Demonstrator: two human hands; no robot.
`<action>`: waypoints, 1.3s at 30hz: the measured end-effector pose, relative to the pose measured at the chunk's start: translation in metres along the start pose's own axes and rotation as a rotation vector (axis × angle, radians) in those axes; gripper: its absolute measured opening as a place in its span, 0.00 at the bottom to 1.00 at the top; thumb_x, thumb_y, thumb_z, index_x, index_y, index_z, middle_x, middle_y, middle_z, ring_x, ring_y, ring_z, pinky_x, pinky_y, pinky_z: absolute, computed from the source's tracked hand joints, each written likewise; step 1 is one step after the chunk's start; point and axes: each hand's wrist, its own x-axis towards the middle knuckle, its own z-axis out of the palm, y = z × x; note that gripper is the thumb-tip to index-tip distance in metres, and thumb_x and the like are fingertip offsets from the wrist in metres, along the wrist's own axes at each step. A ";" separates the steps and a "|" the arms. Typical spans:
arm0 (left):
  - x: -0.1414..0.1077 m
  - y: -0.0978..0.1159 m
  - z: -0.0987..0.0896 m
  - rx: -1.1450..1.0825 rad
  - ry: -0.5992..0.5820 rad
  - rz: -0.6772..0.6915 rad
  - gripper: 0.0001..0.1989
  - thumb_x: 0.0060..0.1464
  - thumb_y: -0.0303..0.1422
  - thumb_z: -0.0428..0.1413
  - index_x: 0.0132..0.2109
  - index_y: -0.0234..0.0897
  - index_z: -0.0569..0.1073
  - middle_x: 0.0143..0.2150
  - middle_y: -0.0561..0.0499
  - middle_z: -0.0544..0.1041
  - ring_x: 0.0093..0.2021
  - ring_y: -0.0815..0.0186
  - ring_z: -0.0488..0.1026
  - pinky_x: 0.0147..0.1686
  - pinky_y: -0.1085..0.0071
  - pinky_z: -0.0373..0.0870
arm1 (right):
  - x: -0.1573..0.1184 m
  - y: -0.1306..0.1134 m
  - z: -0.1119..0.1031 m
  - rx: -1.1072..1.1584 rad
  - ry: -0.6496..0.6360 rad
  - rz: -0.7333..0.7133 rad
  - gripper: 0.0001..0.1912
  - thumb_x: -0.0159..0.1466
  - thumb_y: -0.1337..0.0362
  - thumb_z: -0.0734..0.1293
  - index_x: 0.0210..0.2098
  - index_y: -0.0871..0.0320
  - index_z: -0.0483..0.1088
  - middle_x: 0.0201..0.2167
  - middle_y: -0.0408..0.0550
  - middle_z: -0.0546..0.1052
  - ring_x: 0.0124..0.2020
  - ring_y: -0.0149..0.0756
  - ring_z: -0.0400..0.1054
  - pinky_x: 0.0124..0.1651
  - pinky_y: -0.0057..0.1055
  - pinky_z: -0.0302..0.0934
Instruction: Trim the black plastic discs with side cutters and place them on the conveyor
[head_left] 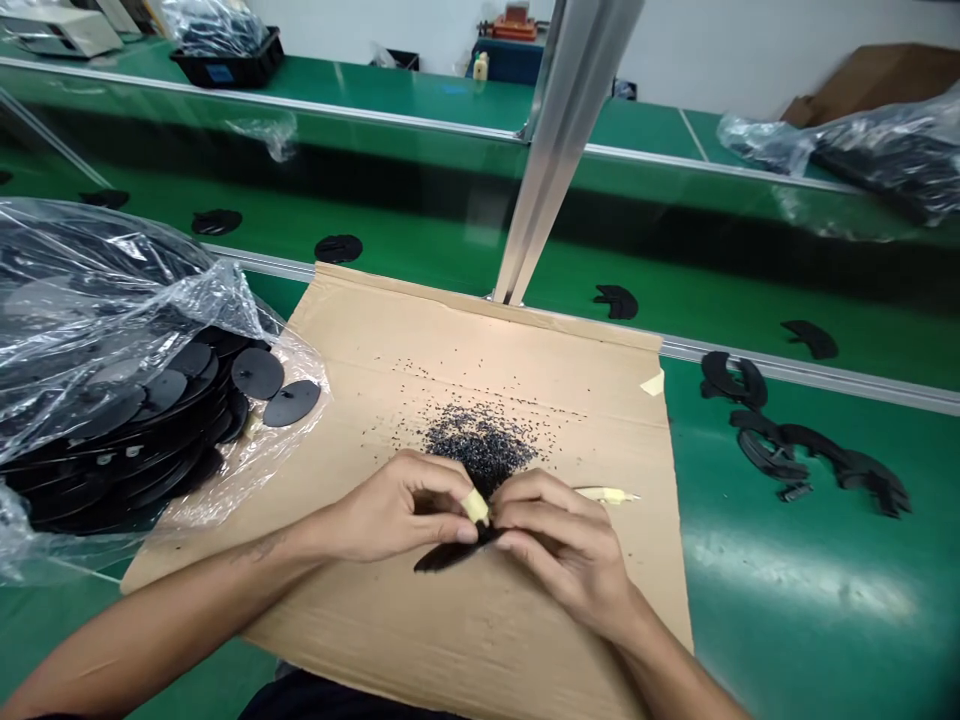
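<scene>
The thin, flat black plastic piece point(446, 556) is held tilted between the person's two hands, above the middle of a tan cardboard sheet point(450, 640). From the left, a clear, crinkled plastic bag point(150, 290) lies over a heap of round black discs point(257, 373), two of them near its open edge, overlapping the cardboard. Next, the left hand point(390, 508) pinches the piece between thumb and forefinger, pale yellow tape point(475, 505) around that fingertip. Just beyond lies a loose pile of tiny black bits point(480, 435), scattered outward. The right hand point(566, 540) is clamped on the piece's other end; whether it also grips a bit is hidden. Behind it lies a slim, pale yellow-and-white tool point(611, 495). Farthest right, curved black plastic parts point(810, 440) rest on the glossy green worktop point(787, 640).
</scene>
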 end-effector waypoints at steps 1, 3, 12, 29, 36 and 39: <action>0.000 -0.002 0.001 -0.050 0.044 -0.004 0.11 0.61 0.39 0.60 0.39 0.34 0.80 0.36 0.46 0.79 0.35 0.68 0.76 0.35 0.73 0.73 | -0.001 -0.001 0.001 -0.025 0.076 -0.005 0.05 0.65 0.71 0.69 0.40 0.57 0.75 0.36 0.49 0.77 0.37 0.35 0.73 0.37 0.34 0.72; 0.001 -0.005 0.004 -0.142 0.065 0.013 0.18 0.63 0.46 0.55 0.44 0.35 0.79 0.40 0.44 0.79 0.39 0.66 0.77 0.38 0.71 0.74 | -0.002 -0.003 0.003 -0.092 0.182 -0.028 0.07 0.64 0.72 0.69 0.40 0.56 0.75 0.35 0.48 0.77 0.36 0.36 0.74 0.36 0.36 0.72; 0.001 -0.013 0.015 0.039 0.233 0.118 0.09 0.57 0.34 0.64 0.43 0.34 0.79 0.39 0.45 0.79 0.41 0.65 0.76 0.43 0.67 0.75 | -0.003 -0.006 0.008 -0.281 0.245 -0.118 0.12 0.62 0.76 0.70 0.42 0.55 0.74 0.36 0.49 0.77 0.38 0.38 0.73 0.38 0.39 0.74; 0.005 -0.021 0.013 0.058 0.348 0.216 0.08 0.59 0.28 0.61 0.45 0.34 0.80 0.45 0.42 0.82 0.48 0.61 0.79 0.50 0.59 0.78 | -0.021 -0.012 -0.030 -0.756 -0.025 -0.010 0.20 0.65 0.55 0.70 0.54 0.54 0.70 0.52 0.58 0.76 0.53 0.50 0.71 0.47 0.49 0.72; 0.007 -0.029 0.012 -0.095 0.470 0.040 0.13 0.57 0.35 0.64 0.47 0.32 0.79 0.44 0.43 0.83 0.45 0.60 0.80 0.47 0.65 0.79 | -0.068 0.001 -0.056 -1.023 -0.093 0.240 0.30 0.64 0.47 0.68 0.61 0.52 0.66 0.50 0.58 0.76 0.48 0.54 0.73 0.39 0.47 0.73; 0.008 -0.032 0.012 -0.156 0.500 0.035 0.14 0.56 0.36 0.64 0.46 0.32 0.79 0.44 0.43 0.83 0.45 0.60 0.80 0.47 0.65 0.79 | -0.064 -0.005 -0.054 -0.973 -0.082 0.265 0.24 0.66 0.52 0.66 0.59 0.53 0.67 0.47 0.56 0.76 0.44 0.49 0.74 0.36 0.42 0.73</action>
